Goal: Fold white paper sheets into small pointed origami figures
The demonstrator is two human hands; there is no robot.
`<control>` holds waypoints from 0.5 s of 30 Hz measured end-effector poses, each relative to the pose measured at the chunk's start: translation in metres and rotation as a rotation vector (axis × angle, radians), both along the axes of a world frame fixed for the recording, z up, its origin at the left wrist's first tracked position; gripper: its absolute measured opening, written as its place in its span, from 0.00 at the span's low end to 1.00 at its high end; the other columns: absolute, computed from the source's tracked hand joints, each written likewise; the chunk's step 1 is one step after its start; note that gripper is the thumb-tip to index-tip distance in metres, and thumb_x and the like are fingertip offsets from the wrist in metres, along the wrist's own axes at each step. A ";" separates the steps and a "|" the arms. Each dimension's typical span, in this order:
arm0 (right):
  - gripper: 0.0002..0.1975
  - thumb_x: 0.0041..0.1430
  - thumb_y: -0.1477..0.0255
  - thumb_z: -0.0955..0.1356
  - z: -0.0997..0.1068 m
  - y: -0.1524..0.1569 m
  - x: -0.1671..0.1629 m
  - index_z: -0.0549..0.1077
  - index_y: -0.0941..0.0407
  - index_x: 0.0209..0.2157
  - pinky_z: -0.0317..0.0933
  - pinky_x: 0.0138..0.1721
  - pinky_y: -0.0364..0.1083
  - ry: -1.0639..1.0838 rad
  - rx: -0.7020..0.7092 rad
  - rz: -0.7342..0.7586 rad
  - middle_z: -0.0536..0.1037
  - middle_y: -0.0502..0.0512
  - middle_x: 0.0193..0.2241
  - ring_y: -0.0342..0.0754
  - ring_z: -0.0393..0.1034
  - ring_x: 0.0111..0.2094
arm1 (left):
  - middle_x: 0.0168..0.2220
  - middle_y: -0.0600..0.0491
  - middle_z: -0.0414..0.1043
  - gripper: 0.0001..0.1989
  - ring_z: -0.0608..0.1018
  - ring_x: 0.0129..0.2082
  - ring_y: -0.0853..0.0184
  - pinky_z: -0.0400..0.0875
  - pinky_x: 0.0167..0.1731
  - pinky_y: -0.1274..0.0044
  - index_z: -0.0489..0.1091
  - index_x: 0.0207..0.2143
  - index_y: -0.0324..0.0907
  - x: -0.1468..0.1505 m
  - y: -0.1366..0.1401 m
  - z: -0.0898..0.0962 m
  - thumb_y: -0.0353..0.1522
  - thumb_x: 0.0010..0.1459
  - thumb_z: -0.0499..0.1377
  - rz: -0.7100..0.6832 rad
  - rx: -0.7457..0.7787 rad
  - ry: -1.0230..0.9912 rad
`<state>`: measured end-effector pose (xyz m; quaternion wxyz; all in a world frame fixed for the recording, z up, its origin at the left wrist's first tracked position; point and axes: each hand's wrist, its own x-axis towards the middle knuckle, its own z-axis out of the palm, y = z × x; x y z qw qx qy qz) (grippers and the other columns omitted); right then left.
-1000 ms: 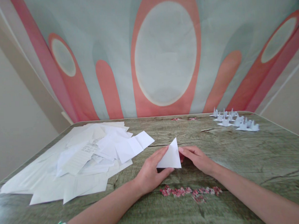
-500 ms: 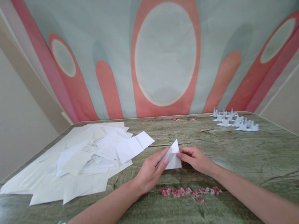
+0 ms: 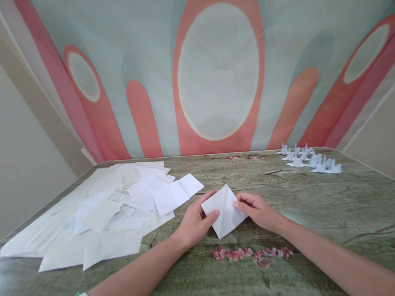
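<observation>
Between my two hands is a small folded sheet of white paper (image 3: 224, 215), diamond-shaped with a crease down its middle. My left hand (image 3: 197, 219) grips its left edge, thumb on top and fingers behind. On the right side, my right hand (image 3: 256, 209) pinches the paper between thumb and fingers. The fingertips behind the sheet are hidden. The paper is held just above the wood-patterned table (image 3: 292, 267), near its middle.
A wide heap of loose white paper sheets (image 3: 116, 242) covers the table's left side, with smaller folded pieces (image 3: 172, 196) at its right edge. Several folded paper cranes (image 3: 297, 162) stand at the far right. A patterned backdrop (image 3: 157, 34) rises behind the table.
The paper has gone from a narrow, upright triangular shape to a flatter, wider diamond facing me. My left hand has shifted slightly left and its thumb now lies on the sheet.
</observation>
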<state>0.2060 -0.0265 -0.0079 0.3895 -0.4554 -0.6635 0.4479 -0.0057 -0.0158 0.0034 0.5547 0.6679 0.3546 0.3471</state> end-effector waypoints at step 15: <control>0.19 0.54 0.70 0.65 -0.006 -0.002 -0.006 0.61 0.55 0.48 0.60 0.38 0.48 -0.188 0.348 -0.167 0.69 0.57 0.39 0.49 0.64 0.38 | 0.42 0.48 0.72 0.31 0.75 0.37 0.64 0.70 0.37 0.75 0.56 0.55 0.37 0.001 0.009 -0.010 0.31 0.48 0.61 0.114 0.012 0.003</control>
